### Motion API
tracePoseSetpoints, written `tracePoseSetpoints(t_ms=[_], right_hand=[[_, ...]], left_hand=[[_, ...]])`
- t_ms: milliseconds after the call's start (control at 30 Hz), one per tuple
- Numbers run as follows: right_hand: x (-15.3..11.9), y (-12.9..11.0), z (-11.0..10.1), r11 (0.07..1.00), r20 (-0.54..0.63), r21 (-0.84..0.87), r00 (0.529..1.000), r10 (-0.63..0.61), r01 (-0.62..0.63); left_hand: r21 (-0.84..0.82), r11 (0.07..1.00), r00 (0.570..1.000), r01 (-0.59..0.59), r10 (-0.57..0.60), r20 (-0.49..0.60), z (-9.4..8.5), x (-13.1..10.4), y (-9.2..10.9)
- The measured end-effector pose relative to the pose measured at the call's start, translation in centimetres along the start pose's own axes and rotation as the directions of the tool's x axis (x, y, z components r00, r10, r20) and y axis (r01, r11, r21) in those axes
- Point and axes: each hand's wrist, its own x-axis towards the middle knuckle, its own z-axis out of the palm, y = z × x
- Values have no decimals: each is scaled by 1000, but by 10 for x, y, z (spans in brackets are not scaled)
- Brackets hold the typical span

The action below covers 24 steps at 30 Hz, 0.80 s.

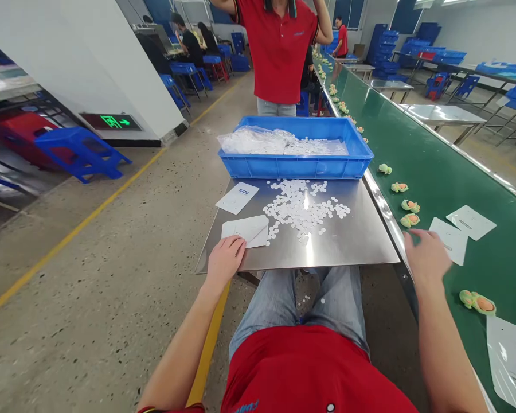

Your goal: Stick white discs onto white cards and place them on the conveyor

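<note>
Shirt [309, 367], red, worn by the wearer of the camera; jeans [264, 307], blue, seated just under the table edge. Large white card [509, 355], at the lower right on a green conveyor belt [438, 152], cut off by the picture edge. Small plush piece [478, 302], green with an orange middle, lying on the belt near that card.

Left hand [226, 261]: fingers together, laid on the lower left corner of a white card [246, 231] on the metal table [339, 244]; whether the thumb pinches it cannot be told. Right hand [427, 255]: over the near edge of the belt, fingers bent, blurred; grip cannot be told. Beside it, two white cards [451, 240], overlapping, flat on the belt. Just beyond its fingertips, a row of four plush pieces [410, 220], green and orange, along the belt's left side.

Second white card [237, 198], on the table's left edge, beyond the first. Small white discs [298, 206], many, scattered over the middle of the table. Blue bin [298, 167], at the table's far end, holding a clear bag [258, 141] and more white discs.

Beyond the bin, a co-worker [279, 51] in a red shirt, standing, arms raised. Farther right, stacked blue crates [382, 51].
</note>
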Motion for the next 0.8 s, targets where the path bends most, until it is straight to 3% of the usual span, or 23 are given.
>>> tracePoseSetpoints(t_ms=[67,133,200,267,367,533,667,800], right_hand=[[-13,-43,15,966,99,77,962,-255,248],[-19,-84,36,878,202,145,855,-478,456],[-20,-115,57,823,240,126,788,-567,554],[-18,-130,72,792,240,49,762,-601,609],[-24,-120,79,715,224,-19,700,-678,699],[-62,-62,70,633,50,3,632,-774,774],[-89,-29,73,519,-180,60,521,-835,853],[-95,-17,83,416,-322,103,426,-846,904]], left_hand=[[-7,1000,998,20,-20,-53,3,0,1],[-31,999,995,34,-37,-96,7,1,0],[-79,996,991,50,-59,-121,10,1,-4],[-160,984,986,79,-102,-135,11,0,-8],[-308,938,965,158,-214,-155,8,-3,-11],[-493,837,906,238,-374,-198,-7,-7,0],[-572,796,884,197,-396,-247,-19,-2,21],[-613,780,865,128,-389,-315,-27,2,46]])
